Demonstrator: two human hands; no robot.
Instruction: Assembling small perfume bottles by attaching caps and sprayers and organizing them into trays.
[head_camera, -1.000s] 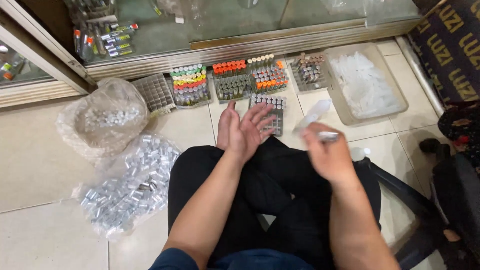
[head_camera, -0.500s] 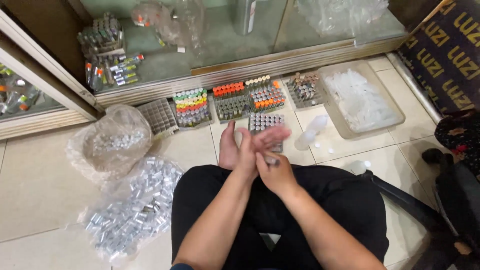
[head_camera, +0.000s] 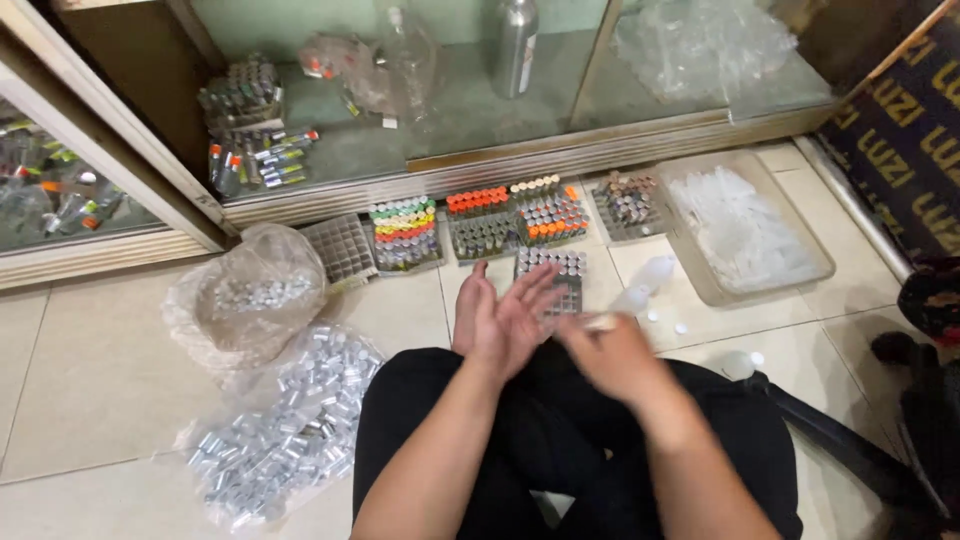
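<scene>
Small pale tube-like piece (head_camera: 603, 321) at frame centre, pinched at the tip of the right hand (head_camera: 612, 355); blurred, so exact kind not certain; fingers of that hand curled closed around it. Left hand (head_camera: 500, 318) just beside, palm up, fingers spread open and holding nothing visible. Directly above the hands, a grid tray of small capped vials (head_camera: 552, 272) on the tiled floor (head_camera: 80, 400).

For the step in hand, judged best: keep the open palm level and steady as a rest; bring the pinched piece in slowly; grip near its end, lightly, since thin plastic likely slips or bends.

Further out, upper centre: rows of vials with orange caps (head_camera: 478, 200) and mixed coloured caps (head_camera: 404, 222), hard and glossy; upper right, a clear plastic tub (head_camera: 818, 262) with translucent pieces inside. Lower left, a crinkled clear bag of silvery metal caps (head_camera: 285, 430), shiny, cylindrical; above it, a second soft bag (head_camera: 245, 295).
</scene>
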